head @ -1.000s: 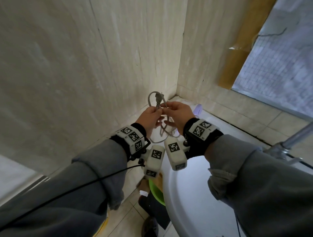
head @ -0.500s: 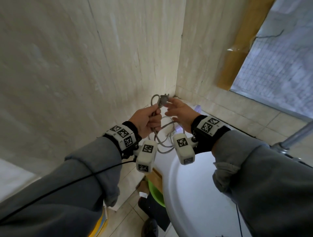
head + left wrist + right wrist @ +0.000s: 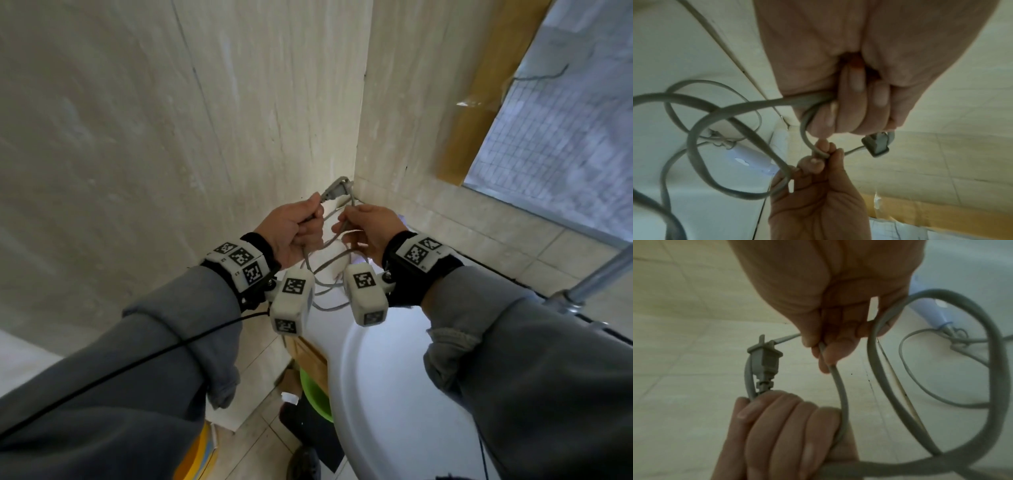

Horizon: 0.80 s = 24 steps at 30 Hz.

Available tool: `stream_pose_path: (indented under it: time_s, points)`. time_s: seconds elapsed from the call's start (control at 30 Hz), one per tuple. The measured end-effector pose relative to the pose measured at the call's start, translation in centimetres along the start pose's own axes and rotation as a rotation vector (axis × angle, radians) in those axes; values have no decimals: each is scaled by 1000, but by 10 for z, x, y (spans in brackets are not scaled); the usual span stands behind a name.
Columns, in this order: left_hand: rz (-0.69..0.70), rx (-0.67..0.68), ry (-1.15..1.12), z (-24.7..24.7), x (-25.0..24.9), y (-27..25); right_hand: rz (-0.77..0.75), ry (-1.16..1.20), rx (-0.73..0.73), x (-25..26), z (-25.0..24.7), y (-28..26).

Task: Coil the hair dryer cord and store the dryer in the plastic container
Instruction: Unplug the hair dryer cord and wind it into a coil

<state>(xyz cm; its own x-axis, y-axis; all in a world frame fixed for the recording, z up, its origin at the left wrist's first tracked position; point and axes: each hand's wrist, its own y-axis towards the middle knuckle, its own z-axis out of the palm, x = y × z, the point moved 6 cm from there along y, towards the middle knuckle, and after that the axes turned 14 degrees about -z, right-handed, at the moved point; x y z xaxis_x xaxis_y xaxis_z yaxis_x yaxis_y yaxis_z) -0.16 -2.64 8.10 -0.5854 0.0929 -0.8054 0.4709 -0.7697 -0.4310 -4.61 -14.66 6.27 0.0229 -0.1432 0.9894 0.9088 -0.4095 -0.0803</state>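
The cord [image 3: 329, 263] is gripped by the left hand [image 3: 291, 233] just below the plug [image 3: 337, 192], and a strand of it is pinched by the right hand [image 3: 368, 228] close beside. Loose loops hang between and below the hands. The loops could be crossed or knotted if the strand is pulled tight. The dryer [image 3: 929, 311] lies farther away on the white worktop [image 3: 394, 394] and could be dragged. The plastic container cannot be identified.

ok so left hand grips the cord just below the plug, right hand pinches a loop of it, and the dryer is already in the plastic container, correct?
Not quite: the dryer lies on the white surface, no container in view, per the right wrist view. The rest holds: left hand grips the cord below the plug, right hand pinches a loop.
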Motion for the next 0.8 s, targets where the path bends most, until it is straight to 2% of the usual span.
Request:
stream_pose_path:
  time_s: [0.1, 0.2, 0.4, 0.6, 0.7, 0.8]
  points:
    - [12, -45, 10, -7, 1, -1, 105, 213, -218, -1, -15, 0]
    - [-5, -72, -10, -17, 8, -1, 118, 234, -154, -1, -18, -4]
    - [-87, -60, 72, -1, 15, 5, 70, -48, 21, -2, -11, -4]
    - [-170, -40, 257, 18, 25, 7, -76, -587, 168, 4, -5, 0]
    - [-162, -8, 232, 24, 27, 6, -132, -742, 163, 6, -9, 2]
    - [-167, -5, 146, 23, 25, 6, -171, -776, 80, 6, -18, 3]
